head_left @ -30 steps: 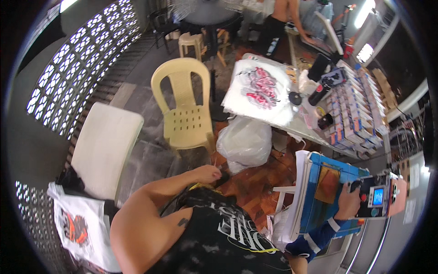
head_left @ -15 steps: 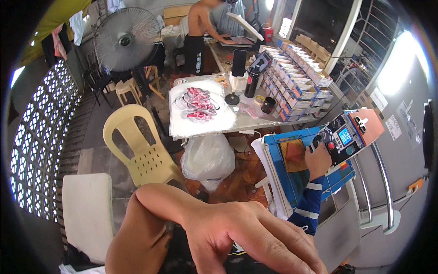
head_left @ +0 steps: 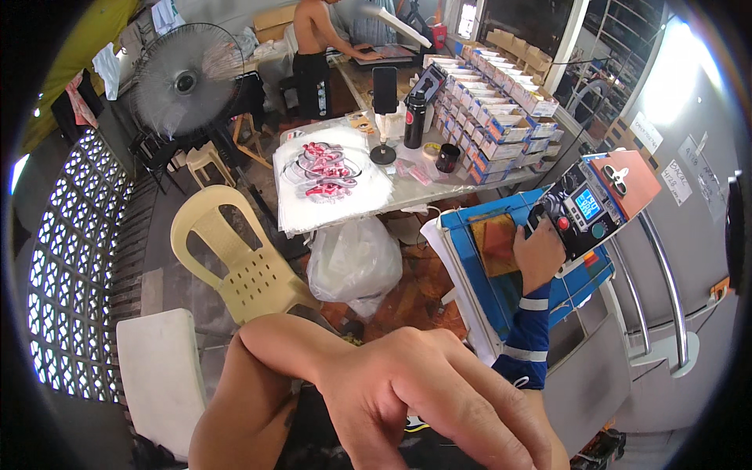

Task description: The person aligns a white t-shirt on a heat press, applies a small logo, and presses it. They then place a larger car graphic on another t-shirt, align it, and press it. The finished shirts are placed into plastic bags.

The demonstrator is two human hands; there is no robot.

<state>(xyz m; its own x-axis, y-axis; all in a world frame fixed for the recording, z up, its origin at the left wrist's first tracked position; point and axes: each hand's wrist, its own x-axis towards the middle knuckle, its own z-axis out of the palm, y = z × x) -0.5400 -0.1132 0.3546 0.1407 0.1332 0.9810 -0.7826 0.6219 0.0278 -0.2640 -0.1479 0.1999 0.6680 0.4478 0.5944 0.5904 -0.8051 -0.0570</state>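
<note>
My left hand (head_left: 439,392) reaches across in the foreground, its fingers stretched out and pointing down to the right, the thumb apart. The fingertips overlap my right forearm; whether they touch it I cannot tell. My right hand (head_left: 539,254), above a blue cuff with grey bands (head_left: 529,337), is closed on a dark handle at the heat press (head_left: 564,215). Its control box carries a lit blue display (head_left: 586,204), a red button and a green one. Under my right hand lies a blue platen (head_left: 470,243) with a brown-orange patch (head_left: 495,239). White cloth (head_left: 462,313) hangs along its left edge.
A table holds printed white sheets (head_left: 333,172), a phone on a stand (head_left: 385,94), a black bottle (head_left: 414,117) and stacked small boxes (head_left: 501,129). A yellow plastic chair (head_left: 235,258), filled plastic bag (head_left: 354,262) and fan (head_left: 185,82) stand leftward. Another person (head_left: 313,47) works behind.
The view has shifted slightly, so the table and fan sit further left and higher. My right hand keeps its grip on the handle; my left hand stays stretched across.
</note>
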